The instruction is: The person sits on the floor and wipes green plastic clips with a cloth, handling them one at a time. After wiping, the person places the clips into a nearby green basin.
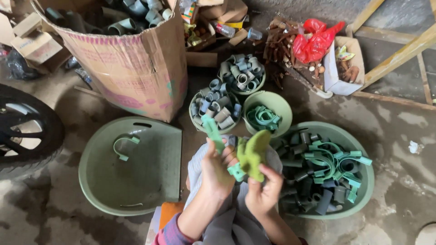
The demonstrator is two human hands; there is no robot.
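My left hand [217,167] grips a teal-green plastic clamp piece [213,131] that sticks up from its fingers. Beside it, my right hand [263,190] holds a yellow-green rag [253,153] pressed against the lower end of the same piece [236,172]. Both hands are over my lap, between two pale green basins. The basin on the right [368,181] is full of grey pipe sleeves and teal clamps [334,159]. The one on the left [136,199] holds a single curved teal clamp [125,144].
Three small green bowls sit ahead: two with grey pipe sleeves [215,109] [242,72], one with teal clips [265,117]. A large cardboard box [136,68] of pipe pieces stands at left, a tyre [22,131] at far left, a red bag [314,43] and wooden beams [399,56] at right.
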